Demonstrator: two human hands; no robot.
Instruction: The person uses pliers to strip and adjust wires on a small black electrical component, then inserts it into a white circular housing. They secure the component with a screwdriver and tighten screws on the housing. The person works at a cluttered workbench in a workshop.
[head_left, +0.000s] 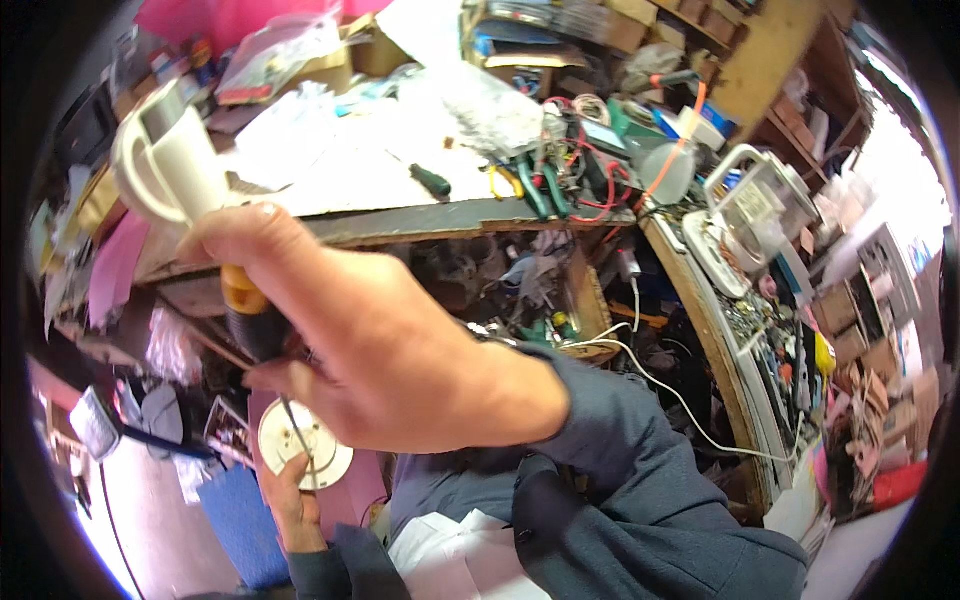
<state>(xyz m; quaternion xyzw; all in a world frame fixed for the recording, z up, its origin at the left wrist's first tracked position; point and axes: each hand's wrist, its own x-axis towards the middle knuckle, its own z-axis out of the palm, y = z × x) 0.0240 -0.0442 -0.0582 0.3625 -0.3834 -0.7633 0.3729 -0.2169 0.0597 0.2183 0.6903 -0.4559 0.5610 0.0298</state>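
Note:
Close to the camera, my right hand [370, 330] is closed round a screwdriver [250, 318] with a yellow and black handle. Its thin shaft points down toward a round cream-white plastic base [335, 455] with small holes in its face. My left hand [292, 505] grips that base by its near left edge, thumb on top and the other fingers hidden beneath. The shaft's tip overlaps the base; whether it sits in a screw I cannot tell.
A wooden workbench [420, 222] crosses ahead, bearing a white jug-shaped appliance [180, 160], a green screwdriver [430, 181] and pliers [530, 187]. At right, a clear-bodied appliance [750, 215] stands on a cluttered side bench. A white cable [680, 405] trails below it. A blue panel [243, 525] lies low left.

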